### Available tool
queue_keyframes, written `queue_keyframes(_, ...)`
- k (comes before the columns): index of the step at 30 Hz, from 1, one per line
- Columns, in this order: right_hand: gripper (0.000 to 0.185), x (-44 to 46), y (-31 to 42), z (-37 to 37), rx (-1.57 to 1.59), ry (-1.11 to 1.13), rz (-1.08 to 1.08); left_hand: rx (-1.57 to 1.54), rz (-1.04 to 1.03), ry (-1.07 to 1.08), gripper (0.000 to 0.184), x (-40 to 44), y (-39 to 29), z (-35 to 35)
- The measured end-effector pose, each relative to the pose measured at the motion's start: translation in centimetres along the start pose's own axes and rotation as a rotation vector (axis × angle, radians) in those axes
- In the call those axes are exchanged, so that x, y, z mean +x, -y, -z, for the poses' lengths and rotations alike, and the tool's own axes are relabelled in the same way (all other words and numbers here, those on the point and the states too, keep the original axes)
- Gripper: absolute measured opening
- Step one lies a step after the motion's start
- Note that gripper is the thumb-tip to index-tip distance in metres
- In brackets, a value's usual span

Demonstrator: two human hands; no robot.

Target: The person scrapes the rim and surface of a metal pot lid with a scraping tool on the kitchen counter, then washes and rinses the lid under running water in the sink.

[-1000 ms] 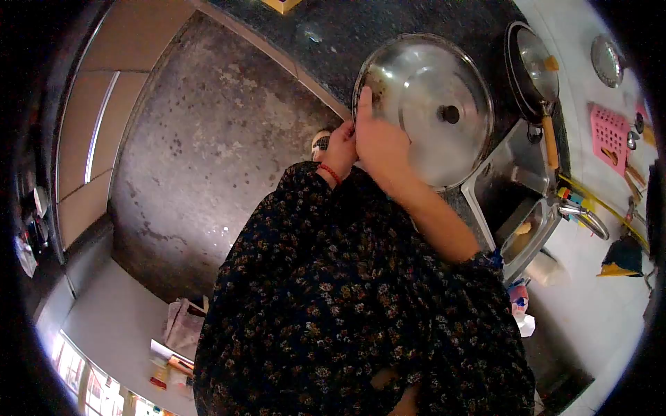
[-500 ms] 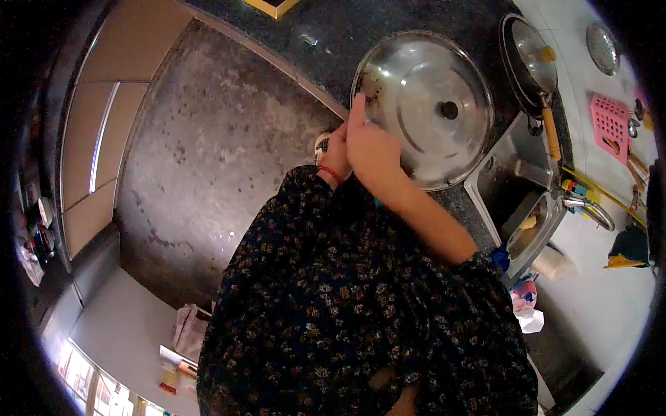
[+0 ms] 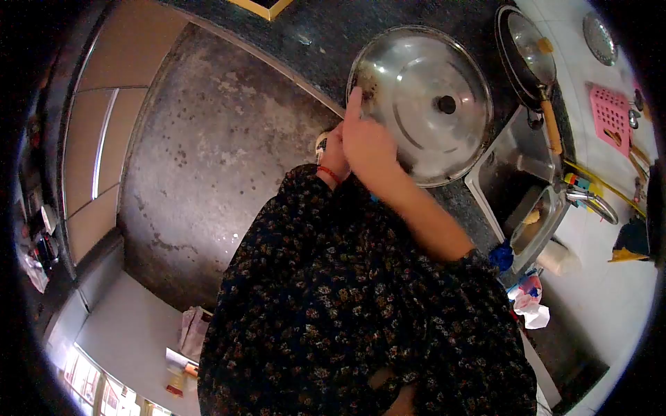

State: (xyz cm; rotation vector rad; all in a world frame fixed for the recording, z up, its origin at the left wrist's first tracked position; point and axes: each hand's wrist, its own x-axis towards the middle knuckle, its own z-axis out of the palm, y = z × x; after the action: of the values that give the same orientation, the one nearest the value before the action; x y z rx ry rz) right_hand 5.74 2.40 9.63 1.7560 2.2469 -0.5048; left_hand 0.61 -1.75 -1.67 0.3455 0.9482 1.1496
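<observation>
A large round steel lid [image 3: 423, 135] with a black knob [image 3: 446, 105] lies on the dark counter, dark burnt specks near its left rim. Over that rim is my right hand [image 3: 371, 145], one finger stretched out toward the specks and the others curled under. Whether the fingertip touches the lid, I cannot tell. What the curled fingers hold, if anything, is hidden. Close against it on the left is my left hand [image 3: 335, 156], a red bracelet [image 3: 328, 173] at its wrist. Its fingers are mostly hidden behind my right hand.
Right of the lid, a pan [image 3: 520, 59] with a glass lid and wooden handle stands by a steel sink [image 3: 485, 177] with a tap [image 3: 593, 201]. A pink perforated rack [image 3: 610, 118] hangs on the wall. A gold-edged object [image 3: 267, 8] sits on the counter's far part.
The view has shifted slightly. Both hands stay together at the lid's left rim in almost the same pose, and the lid has not visibly moved on the counter.
</observation>
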Motion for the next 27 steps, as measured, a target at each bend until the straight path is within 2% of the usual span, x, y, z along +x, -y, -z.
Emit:
queue_keyframes(1, 0.06, 0.7, -0.3, 0.6, 0.027, 0.047, -0.017, -0.081, 0.083, -0.048, 0.019, -0.1, 0.1, -0.2)
queue_keyframes(7, 0.052, 4.6, -3.9, 3.6, 0.179, -0.009, 0.001, 0.177, 0.144, -0.1, 0.014, 0.1, 0.0, 0.1)
queue_keyframes(10, 0.051, 4.8, -4.1, 5.6, 0.135, 0.163, 0.143, 0.148, 0.147, -0.156, 0.016, -0.4, -0.7, -0.6)
queue_keyframes(13, 0.045, 3.7, -4.5, 4.6, 0.014, 0.197, 0.264, 0.068, 0.096, -0.149, 0.017, -0.7, -1.3, -1.4)
queue_keyframes(16, 0.043, 2.7, -4.5, 5.1, 0.012, 0.259, 0.282, 0.041, 0.075, -0.177, 0.02, -0.6, -1.4, -1.7)
queue_keyframes(19, 0.047, 5.1, -5.2, 6.3, 0.022, 0.218, 0.147, 0.112, 0.126, -0.228, 0.023, -0.2, -0.6, -1.5)
queue_keyframes(22, 0.049, 5.3, -4.3, 6.8, -0.047, 0.241, 0.169, 0.17, 0.13, -0.239, 0.025, -0.8, -1.2, -1.7)
queue_keyframes(26, 0.048, 3.6, -5.3, 4.2, -0.157, 0.105, 0.391, 0.277, 0.073, -0.27, 0.029, -0.6, -0.8, -1.4)
queue_keyframes(27, 0.047, 4.3, -5.2, 4.8, -0.082, 0.151, 0.321, 0.25, 0.064, -0.278, 0.032, -0.5, -0.4, -1.4)
